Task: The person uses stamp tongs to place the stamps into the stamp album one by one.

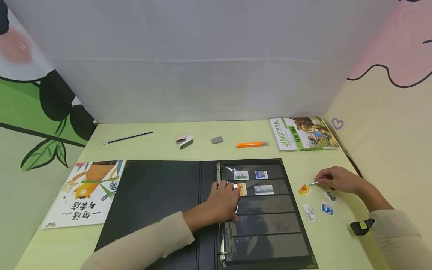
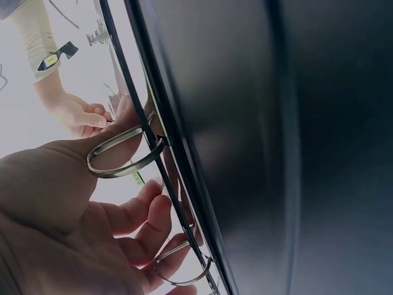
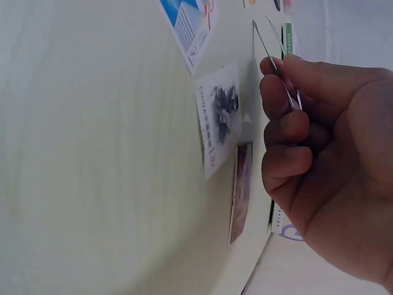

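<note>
My right hand (image 1: pixel 332 178) pinches metal tweezers (image 3: pixel 274 58); their tips are apart in the right wrist view. The tips are close to a yellow-orange stamp (image 1: pixel 304 190) on the table. Near it lie a grey-black stamp (image 1: pixel 331 197), a blue stamp (image 1: pixel 327 208) and a pale stamp (image 1: pixel 309 213). My left hand (image 1: pixel 222 200) rests on the ring side of an open black stamp album (image 1: pixel 158 195), beside its metal rings (image 2: pixel 126 153). Several stamps sit in the upper strips of its pocket page (image 1: pixel 266 225); one orange stamp (image 1: pixel 242 189) is partly behind my left fingers.
A picture book (image 1: pixel 86 191) lies left of the album, partly against its cover. Along the back are a pencil (image 1: pixel 128 138), a small stapler-like item (image 1: pixel 184 141), a grey eraser (image 1: pixel 217 140), an orange marker (image 1: pixel 251 144) and another book (image 1: pixel 303 134). Walls border the table.
</note>
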Available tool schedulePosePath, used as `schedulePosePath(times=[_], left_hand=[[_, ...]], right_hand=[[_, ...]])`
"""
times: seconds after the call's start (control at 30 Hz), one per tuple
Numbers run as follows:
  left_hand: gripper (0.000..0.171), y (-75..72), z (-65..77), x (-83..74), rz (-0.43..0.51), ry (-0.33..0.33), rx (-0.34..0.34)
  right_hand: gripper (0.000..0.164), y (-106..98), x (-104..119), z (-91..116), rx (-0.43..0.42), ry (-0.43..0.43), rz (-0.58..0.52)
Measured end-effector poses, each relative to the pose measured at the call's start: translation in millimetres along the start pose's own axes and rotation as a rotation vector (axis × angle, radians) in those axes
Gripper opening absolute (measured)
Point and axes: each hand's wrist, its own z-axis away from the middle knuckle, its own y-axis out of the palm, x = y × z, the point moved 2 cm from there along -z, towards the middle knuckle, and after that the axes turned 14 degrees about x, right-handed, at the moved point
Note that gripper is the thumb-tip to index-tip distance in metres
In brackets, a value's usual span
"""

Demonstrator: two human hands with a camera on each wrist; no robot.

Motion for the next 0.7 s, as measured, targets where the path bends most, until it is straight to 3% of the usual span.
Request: schedulePosePath(times=[0.27,0.4,0.53,0.7], left_hand=[[0.074,-1.5,-3.3,-1.4,-0.005,0.007,0.01],[0.07,-2.5,-3.6,-1.5,-0.016,0.031,-0.003],[0.067,-3.8,-2.4,-0.3,0.011,0.046,-0.018],[0.079,-2.9,-2.5,1.4,0.043,0.039,-0.013]], right_hand=[[0.017,12,3,-4,0.032,-0.053,-0.098],[0.013,14,4,-5,-0.004,-0.06,-0.081],[0.012,8,9,-3,-0.064,-0.074,-0.02],[0.016,-7,20,-1,-0.078,-0.107,-0.031]])
